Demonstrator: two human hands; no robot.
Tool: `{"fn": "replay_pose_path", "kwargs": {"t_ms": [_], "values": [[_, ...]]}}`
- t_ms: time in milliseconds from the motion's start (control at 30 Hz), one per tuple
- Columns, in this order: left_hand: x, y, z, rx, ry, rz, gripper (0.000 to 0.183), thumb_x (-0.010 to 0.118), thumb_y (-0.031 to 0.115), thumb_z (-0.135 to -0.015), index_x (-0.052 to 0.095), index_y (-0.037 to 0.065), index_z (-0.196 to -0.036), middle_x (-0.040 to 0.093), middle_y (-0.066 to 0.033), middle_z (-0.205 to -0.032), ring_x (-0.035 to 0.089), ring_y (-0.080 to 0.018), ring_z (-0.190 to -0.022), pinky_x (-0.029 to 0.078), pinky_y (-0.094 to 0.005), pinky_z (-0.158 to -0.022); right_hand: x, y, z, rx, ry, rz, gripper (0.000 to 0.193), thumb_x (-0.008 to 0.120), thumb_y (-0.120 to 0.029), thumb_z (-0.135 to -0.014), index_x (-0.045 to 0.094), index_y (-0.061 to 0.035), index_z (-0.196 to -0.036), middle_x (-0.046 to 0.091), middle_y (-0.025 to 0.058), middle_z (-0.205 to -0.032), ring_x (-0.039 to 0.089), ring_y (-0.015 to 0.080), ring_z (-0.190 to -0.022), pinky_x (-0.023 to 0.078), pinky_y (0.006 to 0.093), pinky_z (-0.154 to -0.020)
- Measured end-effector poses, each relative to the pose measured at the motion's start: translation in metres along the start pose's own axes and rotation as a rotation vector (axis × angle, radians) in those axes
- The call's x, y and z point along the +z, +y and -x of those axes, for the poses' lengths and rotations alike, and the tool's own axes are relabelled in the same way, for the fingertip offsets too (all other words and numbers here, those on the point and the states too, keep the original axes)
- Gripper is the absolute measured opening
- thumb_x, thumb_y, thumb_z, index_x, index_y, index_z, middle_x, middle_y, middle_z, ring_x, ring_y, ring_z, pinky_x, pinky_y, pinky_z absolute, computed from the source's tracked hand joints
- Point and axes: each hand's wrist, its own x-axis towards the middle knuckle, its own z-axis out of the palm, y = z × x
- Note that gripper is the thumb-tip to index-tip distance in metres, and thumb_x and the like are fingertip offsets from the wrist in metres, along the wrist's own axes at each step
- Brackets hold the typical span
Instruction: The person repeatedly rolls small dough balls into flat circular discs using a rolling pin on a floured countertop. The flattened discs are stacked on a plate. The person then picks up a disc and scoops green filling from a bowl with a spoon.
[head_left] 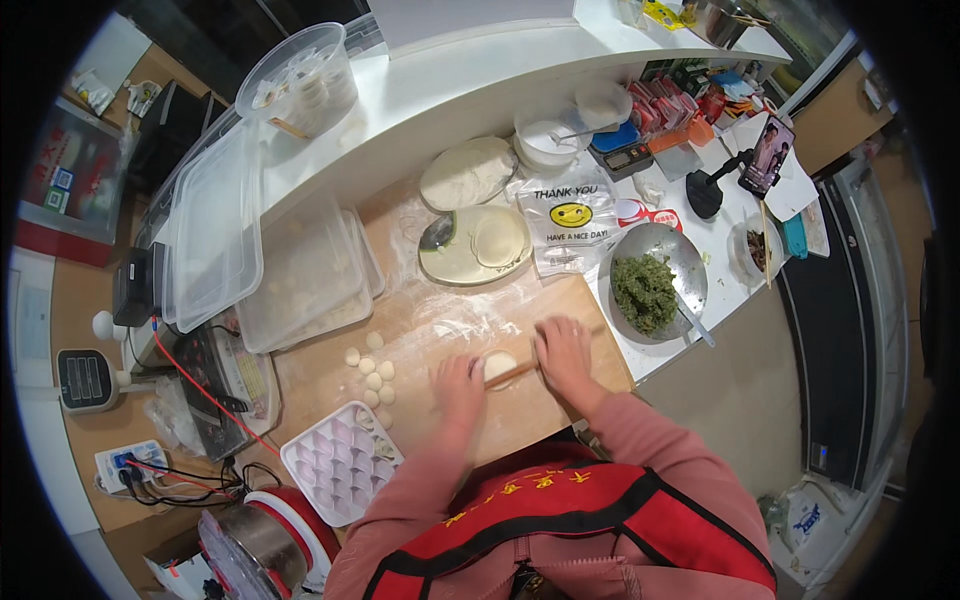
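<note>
A light wooden rolling pin [515,373] lies slantwise over a small round dough wrapper [497,362] on the floured board [420,340]. My right hand [566,352] is closed over the pin, whose far end sticks out on its right. At the wrapper's left edge, beside the pin's left end, my left hand [458,388] is closed; motion blurs it a little and its fingertips are partly hidden. Several small dough balls [374,381] rest left of it. A white tray with scalloped compartments [325,462] sits at the board's lower left corner.
Green filling fills part of a metal bowl [682,255] on the right. Behind the board lie two covered dough pieces [468,174], a plastic bag [570,225] and a white-powder bowl [545,150]. Stacked clear tubs [305,270] stand left. A phone [768,155] is on a stand.
</note>
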Motion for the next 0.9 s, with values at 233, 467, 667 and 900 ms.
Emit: {"fn": "replay_pose_path", "kwargs": {"t_ms": [233, 467, 667, 900], "values": [[0.009, -0.013, -0.028, 0.135, -0.08, 0.019, 0.014, 0.077, 0.022, -0.086, 0.071, 0.011, -0.092, 0.068, -0.0052, -0.092, 0.064, -0.0295, -0.095, 0.045, -0.0446, -0.088, 0.031, 0.009, -0.055, 0.103, 0.075, -0.028, 0.023, 0.067, -0.016, -0.092, 0.065, -0.011, -0.114, 0.061, 0.0115, -0.115, 0.056, 0.033, -0.114, 0.04, 0.0485, -0.1], [-0.011, -0.016, 0.018, 0.034, 0.102, -0.001, 0.009, 0.077, 0.016, -0.087, 0.07, 0.01, -0.086, 0.065, -0.0073, -0.085, 0.062, -0.0304, -0.085, 0.046, -0.0439, -0.084, -0.004, 0.004, 0.024, 0.016, 0.017, 0.032, 0.022, 0.066, -0.017, -0.094, 0.066, -0.0128, -0.116, 0.062, 0.0122, -0.119, 0.056, 0.0328, -0.118, 0.039, 0.048, -0.102], [-0.006, -0.022, -0.032, 0.149, -0.068, 0.096, 0.012, 0.077, 0.02, -0.087, 0.073, 0.01, -0.093, 0.069, -0.0075, -0.092, 0.063, -0.0296, -0.097, 0.044, -0.0439, -0.09, 0.038, 0.013, -0.069, 0.171, 0.118, 0.004, 0.021, 0.065, -0.017, -0.094, 0.066, -0.0112, -0.115, 0.062, 0.0106, -0.119, 0.055, 0.033, -0.119, 0.04, 0.0483, -0.099], [-0.021, -0.025, 0.024, -0.244, -0.044, 0.24, 0.012, 0.077, 0.015, -0.087, 0.074, 0.007, -0.095, 0.07, -0.0113, -0.091, 0.065, -0.0337, -0.089, 0.048, -0.0432, -0.087, -0.019, 0.014, 0.061, -0.227, -0.224, -0.149, 0.022, 0.073, -0.025, -0.091, 0.067, -0.0134, -0.109, 0.063, 0.0086, -0.113, 0.058, 0.032, -0.111, 0.038, 0.0482, -0.101]]}}
